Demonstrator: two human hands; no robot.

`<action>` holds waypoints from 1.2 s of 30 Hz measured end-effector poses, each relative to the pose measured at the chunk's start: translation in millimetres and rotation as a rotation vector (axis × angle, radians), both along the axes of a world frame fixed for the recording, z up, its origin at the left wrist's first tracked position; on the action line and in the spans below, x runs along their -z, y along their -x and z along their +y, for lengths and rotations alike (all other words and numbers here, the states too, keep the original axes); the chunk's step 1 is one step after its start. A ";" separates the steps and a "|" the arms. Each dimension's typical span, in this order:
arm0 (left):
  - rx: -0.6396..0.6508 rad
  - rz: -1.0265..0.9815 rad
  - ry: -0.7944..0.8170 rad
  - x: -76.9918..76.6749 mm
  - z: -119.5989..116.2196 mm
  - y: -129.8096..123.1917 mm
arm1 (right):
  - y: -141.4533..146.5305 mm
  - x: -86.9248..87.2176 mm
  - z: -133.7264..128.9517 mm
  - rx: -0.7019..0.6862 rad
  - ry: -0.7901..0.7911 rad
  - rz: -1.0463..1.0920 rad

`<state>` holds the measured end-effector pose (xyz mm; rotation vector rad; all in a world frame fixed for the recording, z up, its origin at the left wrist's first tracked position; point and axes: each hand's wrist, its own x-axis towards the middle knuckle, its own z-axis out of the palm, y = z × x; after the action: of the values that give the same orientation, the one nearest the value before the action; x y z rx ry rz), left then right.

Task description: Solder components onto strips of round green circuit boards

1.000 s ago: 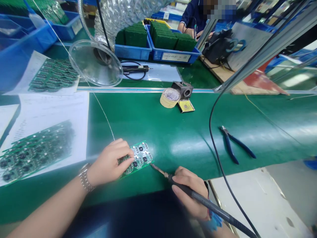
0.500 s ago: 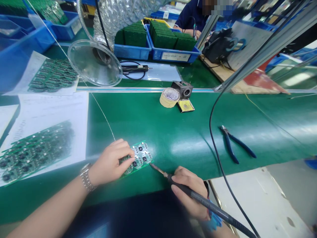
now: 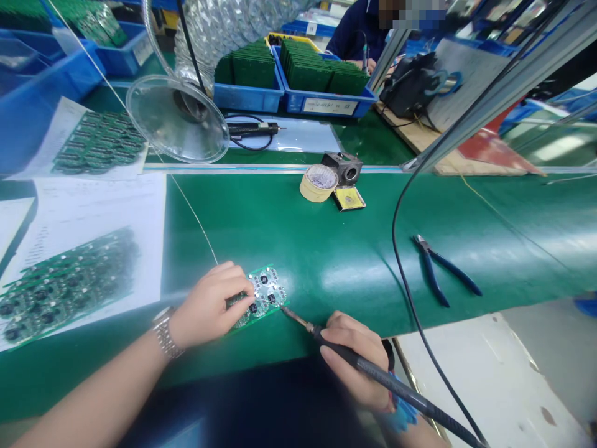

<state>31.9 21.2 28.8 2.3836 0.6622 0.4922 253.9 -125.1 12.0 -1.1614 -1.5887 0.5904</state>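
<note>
On green matting (image 3: 354, 249), circuit board (image 3: 267, 292), soldering iron (image 3: 396, 387)

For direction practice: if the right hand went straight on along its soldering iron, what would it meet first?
The right hand and soldering iron would first meet the circuit board under the left hand; the tip looks almost at its edge, though depth is unclear.

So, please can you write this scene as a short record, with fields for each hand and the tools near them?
Left hand: fingers on circuit board
Right hand: holds soldering iron, tip beside the board edge
Solder wire: runs down to the left hand
Tools nearby: side cutters, right of the hands
Also on mat: tape roll
Far side: co-worker, beyond blue bin
</note>
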 end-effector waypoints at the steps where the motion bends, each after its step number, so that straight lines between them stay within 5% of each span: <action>1: 0.000 0.009 0.000 0.4 -0.2 -0.2 | 0.2 -0.5 0.3 0.002 -0.002 -0.001; 36: 0.016 0.061 -0.007 1.5 -0.9 -1.0 | 4.2 -6.6 3.7 -0.002 0.017 -0.014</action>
<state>32.9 20.2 27.4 2.4162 0.6692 0.4176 249.6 -121.4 18.6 -1.1788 -1.6002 0.5992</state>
